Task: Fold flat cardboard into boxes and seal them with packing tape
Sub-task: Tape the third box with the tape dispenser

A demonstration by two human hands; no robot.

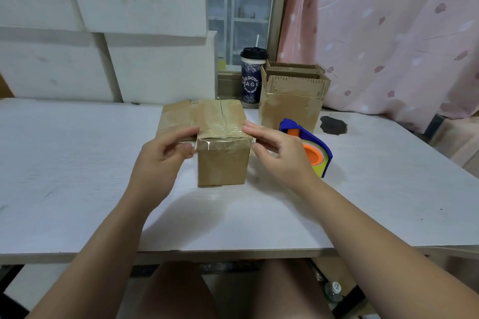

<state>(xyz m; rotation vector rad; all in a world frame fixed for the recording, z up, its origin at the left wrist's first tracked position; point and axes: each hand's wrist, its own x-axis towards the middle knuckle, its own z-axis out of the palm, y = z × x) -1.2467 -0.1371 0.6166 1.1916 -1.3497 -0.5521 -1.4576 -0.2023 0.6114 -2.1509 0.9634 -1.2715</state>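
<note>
The left hand [163, 155] pinched the top left edge of the box [221, 166] between thumb and finger. The right hand [282, 155] did the same on the top right edge. The other fingers were curled in. The box stood in the middle of the frame, on the table, between the two hands. Shiny tape [220, 127] ran over its top and bent down onto the front.

The tape looked wrinkly near the front edge. If the fingers did not rub it flat, I think it could peel up and the flaps could pop open. If the hands squeezed too hard, the thin sides could bend in. The tape dispenser [317, 153] sat just beside the right hand, a bit right of the middle. A quick swing of that hand could knock it over. A flat cardboard piece [173, 119] lay against the box on the left, so a push on the box could slide it too.

The table [77, 176] was white, smooth and flat, so a light box could slip on it easily. It had a dark spot [333, 125] to the right of the middle. Above the dispenser stood two open boxes [293, 103], one behind the other. Just left of them was a cup [252, 80] with a black lid and a straw. A bump could tip it and wet the cardboard.

At the top left of the frame were big white boards [77, 33]. At the top middle was a window [243, 8]. A pink curtain [388, 33] hung at the top right.
</note>
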